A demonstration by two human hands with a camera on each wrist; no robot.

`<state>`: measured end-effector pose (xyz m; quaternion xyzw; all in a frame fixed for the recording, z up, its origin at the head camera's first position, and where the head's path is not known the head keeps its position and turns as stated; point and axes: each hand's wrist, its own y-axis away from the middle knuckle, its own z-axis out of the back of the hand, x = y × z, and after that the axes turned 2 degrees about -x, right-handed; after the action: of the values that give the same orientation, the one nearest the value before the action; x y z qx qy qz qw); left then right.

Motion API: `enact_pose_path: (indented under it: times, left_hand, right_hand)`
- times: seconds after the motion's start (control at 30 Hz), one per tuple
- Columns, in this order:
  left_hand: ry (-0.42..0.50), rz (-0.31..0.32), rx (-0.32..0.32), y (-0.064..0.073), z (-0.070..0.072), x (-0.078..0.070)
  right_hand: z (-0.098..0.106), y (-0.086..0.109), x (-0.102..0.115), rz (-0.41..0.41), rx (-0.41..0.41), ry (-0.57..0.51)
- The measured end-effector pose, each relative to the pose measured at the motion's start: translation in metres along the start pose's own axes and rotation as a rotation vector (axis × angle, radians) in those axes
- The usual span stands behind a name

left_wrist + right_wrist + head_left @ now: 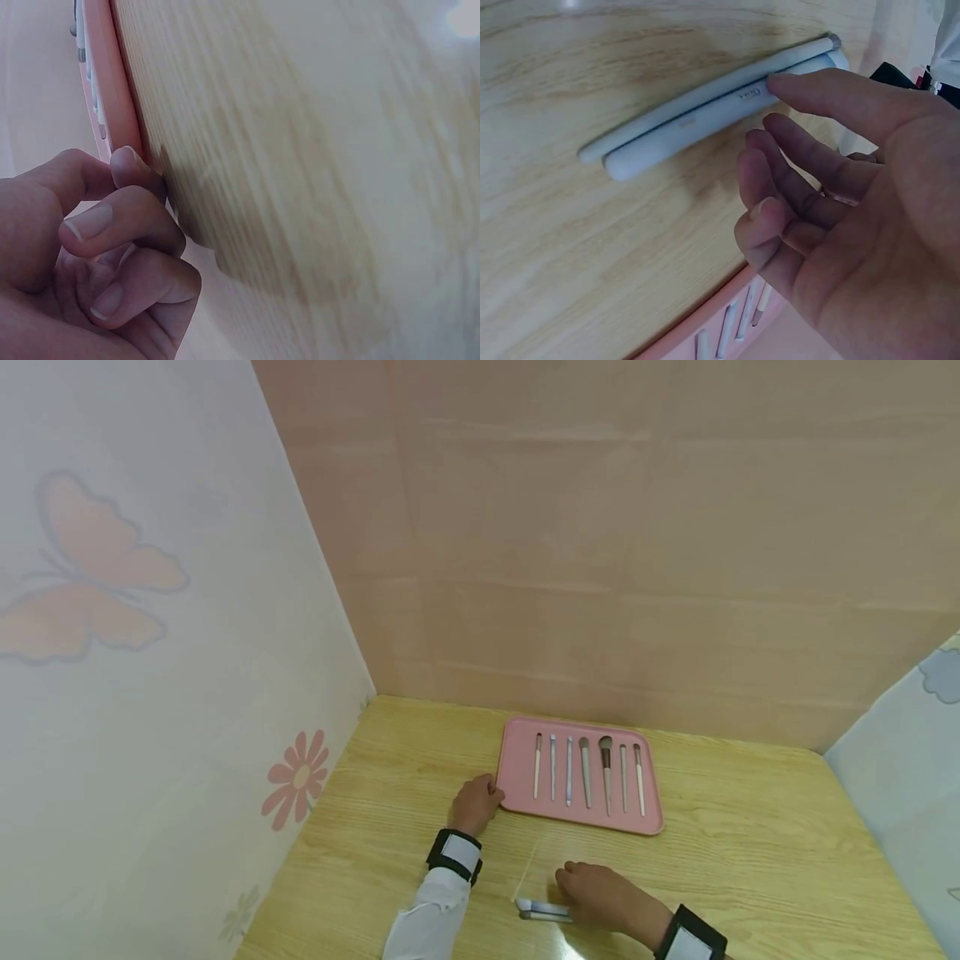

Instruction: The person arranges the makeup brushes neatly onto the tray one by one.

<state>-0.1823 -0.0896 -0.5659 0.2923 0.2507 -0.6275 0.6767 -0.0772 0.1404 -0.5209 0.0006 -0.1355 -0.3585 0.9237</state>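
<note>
My left hand [474,805] is at the near left corner of a pink tray [579,822], with its thumb and forefinger pinching the rim and its other fingers curled in the left wrist view. A row of several makeup brushes [607,770] lies in the tray, bristles towards the back. In front of it, my right hand [603,893] is low over the table beside two makeup brushes [697,124] lying side by side. One fingertip touches the thicker pale-blue brush in the right wrist view; the remaining fingers are loosely bent with nothing between them.
The wood-grain table [757,827] meets a brown covered wall [600,543] behind the tray. A white panel [187,710] with a butterfly and flowers borders the left, and another patterned panel [915,760] borders the right. A thin pale line [527,868] shows left of the right hand.
</note>
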Motion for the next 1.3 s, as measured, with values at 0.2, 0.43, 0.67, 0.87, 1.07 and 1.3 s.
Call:
enact_pose_path:
  times: [0.2, 0.43, 0.67, 0.87, 1.07, 1.3]
  left_hand:
    - [0.007, 0.004, -0.001, 0.001, 0.000, -0.001]
    - [0.001, 0.004, -0.003, -0.001, 0.000, 0.000]
    - [-0.005, 0.012, 0.003, -0.002, -0.004, 0.004]
    - [-0.006, 0.007, -0.001, -0.003, -0.006, 0.007]
    - [-0.008, -0.010, -0.011, -0.003, -0.006, 0.007]
    - [-0.049, -0.025, -0.012, -0.006, -0.005, 0.009]
  right_hand:
    - [-0.006, 0.000, -0.002, 0.010, 0.013, 0.009]
    - [-0.007, 0.000, -0.002, 0.011, 0.018, -0.004]
    - [-0.005, -0.002, -0.001, 0.026, 0.030, -0.010]
    - [-0.007, -0.002, -0.003, 0.051, 0.006, -0.006]
    - [-0.006, -0.003, -0.008, 0.038, 0.016, -0.029]
    - [0.004, -0.003, -0.014, 0.016, -0.031, -0.065]
